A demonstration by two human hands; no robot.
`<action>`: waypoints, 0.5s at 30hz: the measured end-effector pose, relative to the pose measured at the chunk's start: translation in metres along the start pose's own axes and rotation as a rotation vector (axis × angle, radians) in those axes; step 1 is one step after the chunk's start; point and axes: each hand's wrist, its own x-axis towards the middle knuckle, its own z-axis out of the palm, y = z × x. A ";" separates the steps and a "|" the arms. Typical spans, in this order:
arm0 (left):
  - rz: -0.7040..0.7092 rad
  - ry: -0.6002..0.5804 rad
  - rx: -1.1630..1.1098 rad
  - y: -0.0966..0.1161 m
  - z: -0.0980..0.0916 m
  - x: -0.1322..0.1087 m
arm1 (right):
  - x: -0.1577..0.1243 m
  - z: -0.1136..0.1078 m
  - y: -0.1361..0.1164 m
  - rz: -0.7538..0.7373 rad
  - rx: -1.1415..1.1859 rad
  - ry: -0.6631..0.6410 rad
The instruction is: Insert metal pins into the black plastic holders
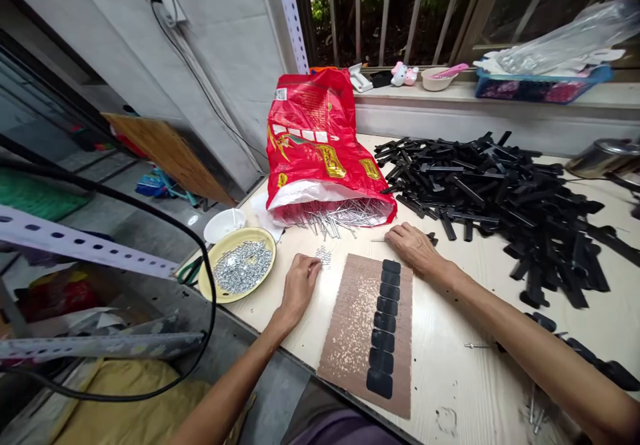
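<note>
My left hand (300, 285) is closed in a pinch beside a small cluster of shiny metal pieces (324, 257); whatever lies between its fingertips is too small to make out. My right hand (413, 248) rests beyond the top of a brown board (345, 311), its fingers closed on a thin metal pin (379, 240) that points left. Along the board's right side runs a column of several black rounded flat pieces (384, 322). Close to my left hand, a yellow plate (205, 283) holds many small shiny metal pieces (243, 266).
A red bag (315, 111) lies open toward me, with many metal pins (333, 217) at its mouth. Black parts (480, 178) are heaped at the back right. A white bowl (223, 225) stands behind the plate. Loose pins (536, 413) lie near my right forearm.
</note>
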 end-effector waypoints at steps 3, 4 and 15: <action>0.035 -0.042 0.071 0.004 0.000 -0.006 | -0.010 -0.008 0.001 0.097 0.109 0.096; 0.044 -0.066 0.098 0.005 0.000 -0.007 | -0.013 -0.013 0.000 0.127 0.147 0.123; 0.100 -0.161 -0.057 0.010 0.003 0.008 | -0.034 -0.055 -0.066 0.196 0.398 0.250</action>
